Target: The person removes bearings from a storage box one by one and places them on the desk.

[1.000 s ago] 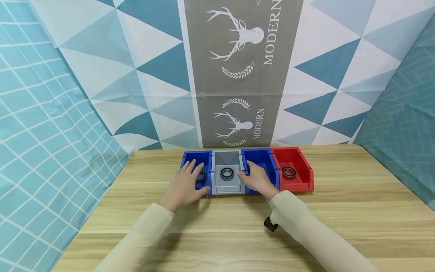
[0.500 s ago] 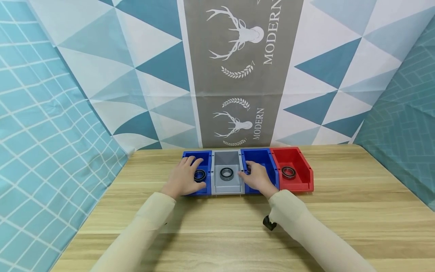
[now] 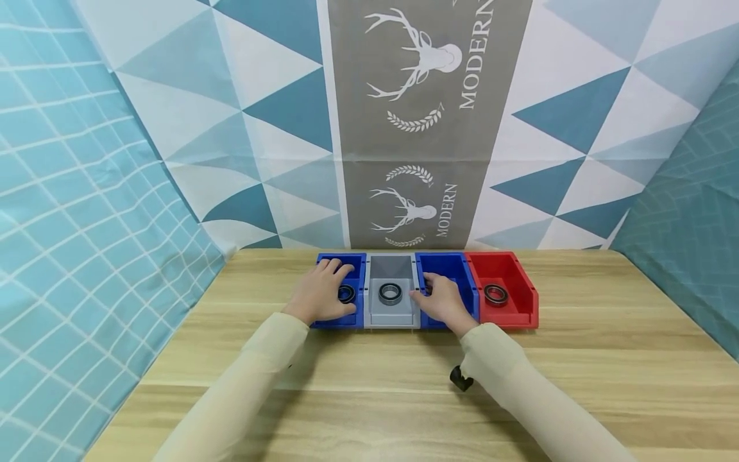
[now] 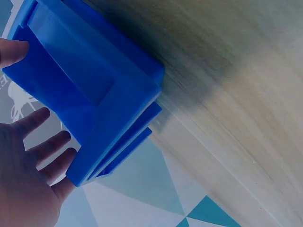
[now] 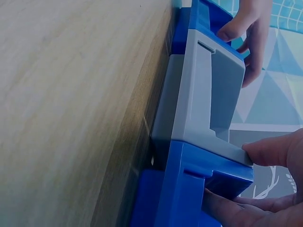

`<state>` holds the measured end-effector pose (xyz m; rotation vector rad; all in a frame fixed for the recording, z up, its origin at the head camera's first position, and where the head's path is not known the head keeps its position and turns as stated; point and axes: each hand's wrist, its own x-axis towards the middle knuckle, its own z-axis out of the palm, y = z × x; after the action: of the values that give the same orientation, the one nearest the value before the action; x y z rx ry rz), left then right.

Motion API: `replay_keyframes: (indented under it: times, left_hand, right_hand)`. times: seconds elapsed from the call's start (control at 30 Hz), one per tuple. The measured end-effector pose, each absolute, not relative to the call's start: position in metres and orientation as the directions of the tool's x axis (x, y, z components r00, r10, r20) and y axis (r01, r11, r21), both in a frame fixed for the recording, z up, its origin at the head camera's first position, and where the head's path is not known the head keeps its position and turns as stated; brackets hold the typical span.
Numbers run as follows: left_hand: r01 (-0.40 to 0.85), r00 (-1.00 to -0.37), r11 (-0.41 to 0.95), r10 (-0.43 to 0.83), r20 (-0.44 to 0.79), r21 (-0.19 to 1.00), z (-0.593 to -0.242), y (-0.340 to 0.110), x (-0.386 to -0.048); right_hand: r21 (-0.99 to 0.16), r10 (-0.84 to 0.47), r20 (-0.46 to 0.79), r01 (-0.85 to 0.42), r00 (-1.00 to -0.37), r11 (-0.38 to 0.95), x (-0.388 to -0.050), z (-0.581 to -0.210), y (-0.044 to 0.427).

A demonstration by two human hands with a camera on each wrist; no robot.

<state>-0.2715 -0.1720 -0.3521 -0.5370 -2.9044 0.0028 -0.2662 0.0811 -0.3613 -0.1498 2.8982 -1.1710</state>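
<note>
Over the left blue bin (image 4: 66,71) my left hand (image 3: 321,294) is held with fingers spread. A bearing (image 3: 346,294) lies in that bin, visible between its thumb and fingers. My right hand (image 3: 446,300) reaches into the other blue bin (image 3: 441,262). Its thumb lies at the wall shared with the grey bin (image 5: 195,90), and its fingers (image 5: 222,208) curve down inside the blue one. A small dark patch shows by those fingers; whether they hold anything is hidden. A second bearing (image 3: 390,294) lies flat in the grey bin.
At the row's right end, a red bin (image 3: 508,269) holds another bearing (image 3: 496,294). The bins stand side by side near the back of the wooden table (image 3: 381,391). Patterned cloth (image 3: 294,128) hangs behind. A small black object (image 3: 460,378) shows under the right sleeve.
My left hand's fingers have drawn in slightly over the left blue bin, uncovering more of its bearing. The right hand has barely moved. The head view has shifted slightly.
</note>
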Motion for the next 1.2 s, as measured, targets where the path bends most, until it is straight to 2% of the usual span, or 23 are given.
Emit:
replay_keyframes:
  times: [0.33, 0.73, 1.2]
  left_hand:
    - [0.393, -0.912, 0.918, 0.396, 0.107, -0.051, -0.348, -0.159, -0.284]
    - [0.388, -0.922, 0.922, 0.388, -0.008, -0.013, -0.348, -0.16, -0.291]
    - [0.349, -0.933, 0.937, 0.35, -0.081, 0.024, -0.344, -0.166, -0.293]
  right_hand:
    - [-0.688, -0.072, 0.03, -0.073, -0.997, 0.722, -0.268, -0.364, 0.086]
    - [-0.696, -0.085, 0.046, -0.092, -0.995, 0.712, -0.267, -0.365, 0.084]
    - [-0.712, -0.082, 0.048, -0.092, -0.995, 0.696, -0.267, -0.364, 0.078]
